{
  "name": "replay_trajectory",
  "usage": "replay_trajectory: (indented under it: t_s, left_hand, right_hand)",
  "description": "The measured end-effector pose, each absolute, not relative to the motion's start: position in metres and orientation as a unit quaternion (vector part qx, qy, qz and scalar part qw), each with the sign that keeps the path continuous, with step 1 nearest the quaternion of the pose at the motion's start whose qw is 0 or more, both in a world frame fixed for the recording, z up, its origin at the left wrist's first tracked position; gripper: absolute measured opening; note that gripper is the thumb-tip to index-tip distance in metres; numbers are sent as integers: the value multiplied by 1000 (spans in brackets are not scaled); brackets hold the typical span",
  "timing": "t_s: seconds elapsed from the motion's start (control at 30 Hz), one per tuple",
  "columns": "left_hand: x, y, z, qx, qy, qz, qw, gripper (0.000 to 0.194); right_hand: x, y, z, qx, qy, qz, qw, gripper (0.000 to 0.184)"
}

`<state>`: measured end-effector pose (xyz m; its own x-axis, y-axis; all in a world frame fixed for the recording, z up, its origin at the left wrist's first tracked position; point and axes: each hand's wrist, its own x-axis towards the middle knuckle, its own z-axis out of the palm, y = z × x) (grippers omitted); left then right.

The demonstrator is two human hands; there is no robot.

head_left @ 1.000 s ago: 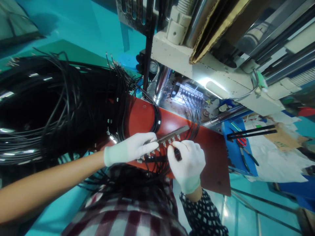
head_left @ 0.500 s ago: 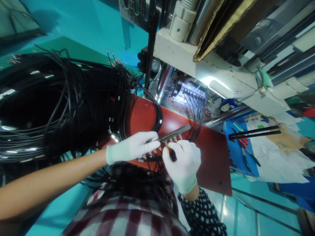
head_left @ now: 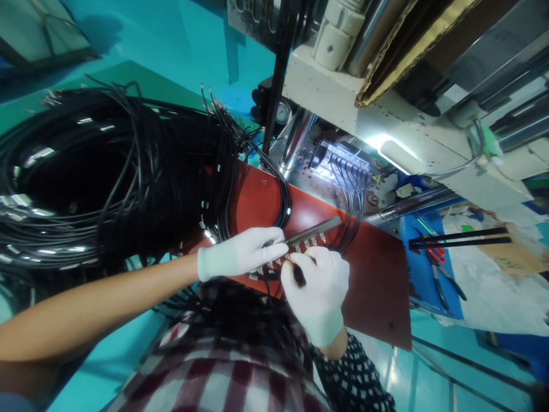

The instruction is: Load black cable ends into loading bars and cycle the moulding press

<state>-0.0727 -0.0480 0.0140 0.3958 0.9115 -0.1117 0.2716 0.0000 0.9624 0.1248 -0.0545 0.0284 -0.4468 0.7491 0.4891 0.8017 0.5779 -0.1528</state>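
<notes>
Right hand shifted toward left hand — left gripping metal bar — right narrow, alongside.

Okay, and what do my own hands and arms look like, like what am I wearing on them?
Your left hand and right hand each wear a thin white glove with a pale green cuff. The left forearm shows no sleeve. A dark sleeve with small white blotches covers the right forearm, stopping short of the glove.
</notes>
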Motion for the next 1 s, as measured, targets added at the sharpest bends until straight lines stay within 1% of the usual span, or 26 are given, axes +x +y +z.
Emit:
replay_trajectory:
  t_s: [0.13, 0.23, 0.33, 0.4, 0.53, 0.63, 0.73, 0.83, 1.0]
  left_hand:
    - [-73, -47, 15, 654, 456, 302, 522, 40]
    - [-73, -47, 15, 645, 459, 305, 530, 40]
    - [-72, -47, 16, 628, 460, 306, 549, 38]
    - [-72, -48, 17, 623, 458, 307, 555, 38]
    - [-72, -48, 18, 631, 457, 314, 543, 39]
    - [-72, -48, 17, 634, 457, 317, 537, 39]
    - [-72, -47, 15, 632, 457, 317, 540, 40]
    - [-71, -47, 14, 631, 460, 318, 538, 41]
    - [-72, -47, 12, 628, 457, 317, 543, 42]
  right_hand:
    - [121, -51, 24, -452, -846, -45, 281, 6]
    - [122, -54, 27, -453, -844, -42, 283, 2]
    - [123, -59, 30, -447, -847, -37, 284, 8]
    - [121, -60, 29, -437, -855, -32, 278, 5]
    - [115, -61, 25, -439, -853, -39, 281, 10]
    - [115, -63, 23, -444, -849, -34, 285, 5]
    - [114, -67, 22, -432, -857, -27, 280, 7]
    - [112, -69, 22, -422, -860, -34, 285, 4]
    - [108, -73, 23, -416, -862, -15, 289, 8]
